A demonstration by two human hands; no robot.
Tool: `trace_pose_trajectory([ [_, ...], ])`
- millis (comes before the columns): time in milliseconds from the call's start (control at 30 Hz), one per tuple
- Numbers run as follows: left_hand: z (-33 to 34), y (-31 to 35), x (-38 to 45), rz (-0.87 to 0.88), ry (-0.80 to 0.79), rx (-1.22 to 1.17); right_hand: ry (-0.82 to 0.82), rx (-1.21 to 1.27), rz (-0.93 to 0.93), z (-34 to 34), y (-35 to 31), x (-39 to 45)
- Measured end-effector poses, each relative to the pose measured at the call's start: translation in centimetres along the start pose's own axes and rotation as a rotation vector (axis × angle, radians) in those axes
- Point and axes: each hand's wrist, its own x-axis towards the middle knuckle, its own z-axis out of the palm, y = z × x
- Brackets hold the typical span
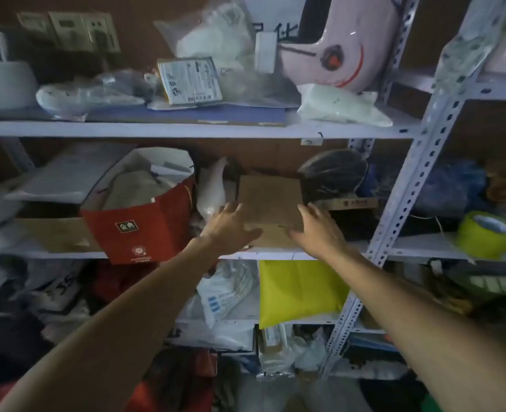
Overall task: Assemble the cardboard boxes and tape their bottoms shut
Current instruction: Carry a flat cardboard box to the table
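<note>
A flat brown cardboard box [269,203] lies on the middle shelf [275,255], between a white plastic bag and a dark bag. My left hand [231,230] reaches to its left edge with straight, spread fingers that touch the cardboard. On the right edge of the cardboard lies my right hand [320,230], its fingers straight too. Neither hand curls round the cardboard. A yellow-green tape roll [486,234] stands on the shelf of the neighbouring rack at the right.
A red paper bag [138,224] stuffed with things stands left of the cardboard, overhanging the shelf edge. A dark bag [333,173] sits to the right. Perforated metal uprights [400,203] divide the racks. A yellow-green packet [299,292] fills the shelf below.
</note>
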Motion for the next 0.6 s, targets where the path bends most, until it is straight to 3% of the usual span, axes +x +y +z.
trace_pose_trajectory([
  [167, 3.6, -2.7, 5.6, 0.002, 0.075, -0.190, -0.010, 0.067, 0.105, 4.1, 0.3, 6.1],
  [400, 7.5, -4.3, 8.2, -0.171, 0.122, -0.846, 0.047, 0.562, 0.332, 8.5, 1.9, 8.8],
  [500, 8.7, -4.1, 8.1, -0.158, 0.175, -1.011, 0.159, 0.744, 0.324, 9.6, 2.4, 8.6],
  [600, 8.5, -3.3, 7.2, -0.172, 0.179, -1.106, 0.162, 0.837, 0.287, 9.3, 2.4, 8.0],
])
